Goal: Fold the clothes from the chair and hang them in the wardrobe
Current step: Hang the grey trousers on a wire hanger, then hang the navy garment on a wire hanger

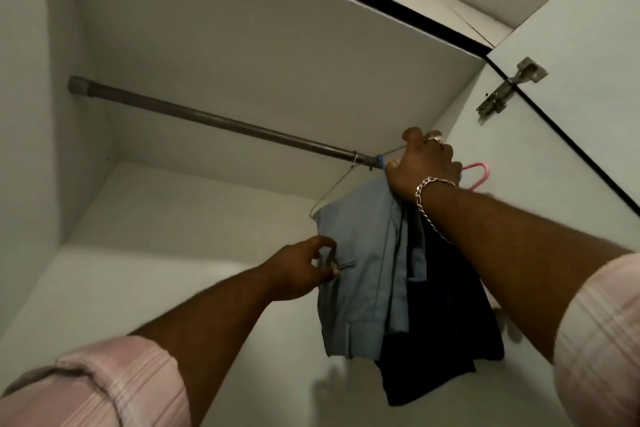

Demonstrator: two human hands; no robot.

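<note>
A grey rail (194, 113) crosses the inside of the white wardrobe (242, 55), fixed to its left wall and sloping down toward the right. Near the rail's right end hangs a thin wire hanger (332, 189) carrying light blue folded trousers (360, 267). Just right of them, a dark garment (443, 322) hangs below the rail. A pink hanger (479, 174) shows beyond the rail's right end.

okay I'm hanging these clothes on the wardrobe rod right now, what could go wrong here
The light blue garment and the dark garment crowd the rod at its right end, so one wire hanger could get knocked off. Your left hand pinches the blue fabric; tugging may pull it askew. Your right hand hides the hooks, so seating is unconfirmed.
</note>
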